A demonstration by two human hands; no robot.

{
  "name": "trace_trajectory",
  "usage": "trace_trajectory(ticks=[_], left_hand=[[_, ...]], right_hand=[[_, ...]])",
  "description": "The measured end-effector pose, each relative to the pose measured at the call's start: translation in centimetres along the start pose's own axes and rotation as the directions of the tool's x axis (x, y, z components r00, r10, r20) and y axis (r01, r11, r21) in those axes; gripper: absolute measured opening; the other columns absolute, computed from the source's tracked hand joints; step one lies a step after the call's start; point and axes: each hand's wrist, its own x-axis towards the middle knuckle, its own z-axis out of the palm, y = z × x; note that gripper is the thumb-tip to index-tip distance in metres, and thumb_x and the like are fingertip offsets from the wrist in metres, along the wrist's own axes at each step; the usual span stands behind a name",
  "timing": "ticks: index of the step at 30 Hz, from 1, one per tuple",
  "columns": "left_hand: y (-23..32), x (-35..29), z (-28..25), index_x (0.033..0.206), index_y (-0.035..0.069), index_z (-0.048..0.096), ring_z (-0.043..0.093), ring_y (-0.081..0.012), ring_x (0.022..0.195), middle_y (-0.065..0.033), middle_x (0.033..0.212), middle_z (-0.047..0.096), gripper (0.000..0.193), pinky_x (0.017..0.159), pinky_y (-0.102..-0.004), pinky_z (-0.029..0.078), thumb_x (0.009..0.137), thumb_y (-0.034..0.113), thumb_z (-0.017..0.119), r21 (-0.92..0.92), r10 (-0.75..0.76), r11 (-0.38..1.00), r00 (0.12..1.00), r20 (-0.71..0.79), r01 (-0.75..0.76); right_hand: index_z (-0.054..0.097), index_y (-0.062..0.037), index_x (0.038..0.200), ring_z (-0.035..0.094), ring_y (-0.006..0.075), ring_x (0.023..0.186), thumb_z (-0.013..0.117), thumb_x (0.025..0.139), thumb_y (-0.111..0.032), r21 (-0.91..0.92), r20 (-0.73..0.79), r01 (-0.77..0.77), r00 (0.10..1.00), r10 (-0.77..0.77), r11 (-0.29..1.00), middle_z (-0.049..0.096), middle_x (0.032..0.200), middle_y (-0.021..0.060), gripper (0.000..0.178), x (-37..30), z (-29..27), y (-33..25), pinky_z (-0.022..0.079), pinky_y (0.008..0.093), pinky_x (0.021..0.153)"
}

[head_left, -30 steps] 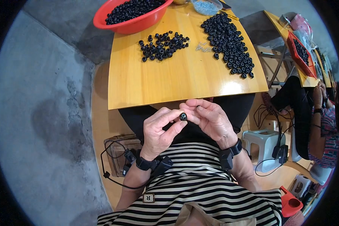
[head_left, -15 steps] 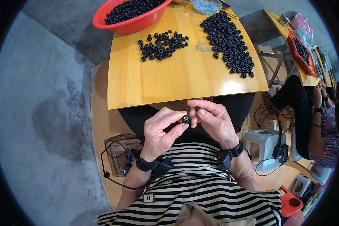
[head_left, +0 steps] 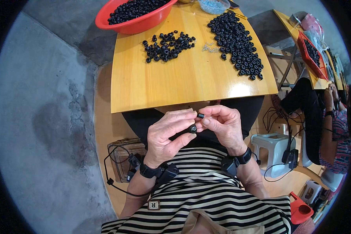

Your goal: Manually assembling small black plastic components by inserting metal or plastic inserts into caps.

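My left hand [head_left: 163,134] pinches a round black knob-like cap [head_left: 193,128] between thumb and finger, a pale metal-looking centre showing in its face. Another finger of this hand stretches over toward a small black cylinder [head_left: 200,115], which the thumb and forefinger of my right hand [head_left: 225,125] grip. The two hands nearly meet above my lap, just in front of the table edge. On the wooden table [head_left: 160,85] lie a loose group of black caps [head_left: 169,50] and a denser spread of black ring-like caps [head_left: 238,45], with a little pile of tiny silvery parts [head_left: 210,48] between them.
At the table's far left stands a red basin [head_left: 134,27] of black pieces; a clear bowl [head_left: 213,7] of small bluish parts is at the back. To my right are a grey-white stool [head_left: 271,150], cables, and another person at a table with a red basket [head_left: 314,56].
The small cylinder has turned to show its side and shifted left and slightly down. My left fingers have extended toward it, and the cap's face has tilted a little.
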Motion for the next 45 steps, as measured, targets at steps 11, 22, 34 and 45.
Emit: trace_trajectory(ticks=[11, 22, 34, 45], left_hand=[[-0.2, -0.1, -0.1, 0.108, -0.003, 0.071, 0.064, -0.0320, 0.112, -0.0186, 0.117, 0.069, 0.034, 0.097, -0.0398, 0.050, 0.075, 0.000, 0.079, -0.007, 0.001, 1.000, 1.000, 0.002, -0.001], [-0.4, 0.0, 0.1, 0.108, 0.000, 0.072, 0.067, -0.0301, 0.107, -0.0158, 0.114, 0.070, 0.038, 0.092, -0.0374, 0.053, 0.071, -0.001, 0.080, -0.010, 0.016, 1.000, 1.000, -0.025, -0.017], [-0.5, -0.2, 0.4, 0.108, -0.001, 0.071, 0.068, -0.0284, 0.103, -0.0167, 0.109, 0.071, 0.035, 0.089, -0.0346, 0.053, 0.074, -0.001, 0.079, -0.163, -0.039, 0.986, 0.997, -0.061, 0.029], [-0.5, -0.4, 0.4, 0.103, -0.003, 0.071, 0.067, -0.0228, 0.086, -0.0125, 0.095, 0.070, 0.028, 0.076, -0.0300, 0.053, 0.075, -0.002, 0.078, -0.110, -0.061, 0.993, 0.994, -0.088, 0.052]], right_hand=[[0.066, 0.0015, 0.108, 0.068, 0.0133, 0.083, 0.067, 0.092, -0.002, -0.124, -0.035, 0.114, 0.992, -0.119, 0.986, 0.070, 0.093, 0.0079, 0.016, 0.3, 0.8, 0.2, 0.059, 0.0271, 0.076], [0.066, 0.0042, 0.115, 0.070, 0.0164, 0.086, 0.065, 0.092, 0.001, -0.200, -0.047, 0.130, 0.989, -0.142, 0.971, 0.071, 0.098, 0.0115, 0.023, 0.0, 0.7, 0.1, 0.060, 0.0277, 0.078], [0.069, 0.0026, 0.105, 0.067, 0.0159, 0.088, 0.070, 0.087, 0.003, -0.209, -0.006, 0.218, 0.975, -0.224, 0.953, 0.070, 0.096, 0.0109, 0.018, 0.3, 0.8, -0.3, 0.055, 0.0280, 0.081], [0.073, 0.0015, 0.097, 0.069, 0.0181, 0.089, 0.075, 0.082, 0.003, -0.298, 0.039, 0.241, 0.970, -0.241, 0.924, 0.073, 0.098, 0.0143, 0.016, -0.4, 1.4, -0.7, 0.055, 0.0281, 0.080]])
